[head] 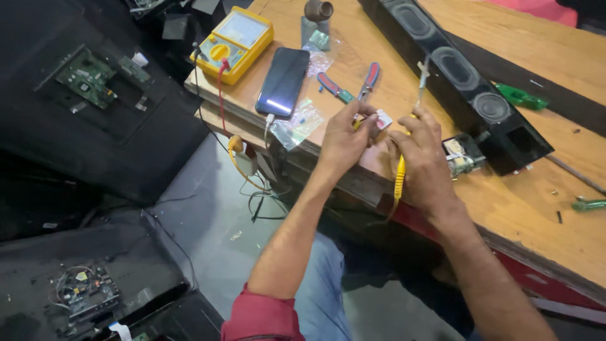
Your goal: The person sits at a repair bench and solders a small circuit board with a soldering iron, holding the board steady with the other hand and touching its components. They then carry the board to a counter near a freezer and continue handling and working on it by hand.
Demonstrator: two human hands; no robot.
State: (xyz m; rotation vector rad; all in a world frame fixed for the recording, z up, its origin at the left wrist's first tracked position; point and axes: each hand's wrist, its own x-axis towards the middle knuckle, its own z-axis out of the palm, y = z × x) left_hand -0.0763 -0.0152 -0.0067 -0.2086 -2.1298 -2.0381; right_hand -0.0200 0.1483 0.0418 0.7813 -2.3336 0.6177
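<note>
Centre frame at the bench [505, 208] edge, left hand [344, 140] pinches shut on a small board [379, 120], right hand [426, 158] closed round a yellow-handled iron [411, 120] — best brace wrists, tip steady on the joint — pliers [366, 81] just above.

We note a yellow multimeter [233, 43] at the far corner of the wooden desk [536, 221], a dark phone [283, 81] just beside it. Red-and-blue pliers [368, 80] lie near a long black speaker bar [454, 76]. Green screwdrivers [521, 97] rest beyond it. On the floor, we see opened dark panels with green circuit boards [86, 76].
</note>
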